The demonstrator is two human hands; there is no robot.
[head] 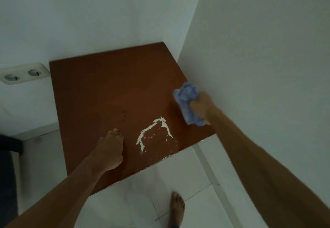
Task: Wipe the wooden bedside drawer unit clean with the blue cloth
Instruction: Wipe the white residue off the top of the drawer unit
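The wooden bedside drawer unit (107, 88) shows only its reddish-brown top, seen from above in a corner of white walls. A white powdery streak (153, 133) in an arch shape lies near the top's front right. My right hand (200, 109) is shut on the crumpled blue cloth (187, 101) at the top's right edge, just right of the streak. My left hand (109, 149) rests on the top near the front, left of the streak, fingers loosely together and holding nothing.
White walls close in behind and to the right. A double wall socket (23, 74) sits left of the unit. The floor is white tile (142, 201), with my bare foot (176, 208) on it. A dark piece of furniture (9, 174) edges the lower left.
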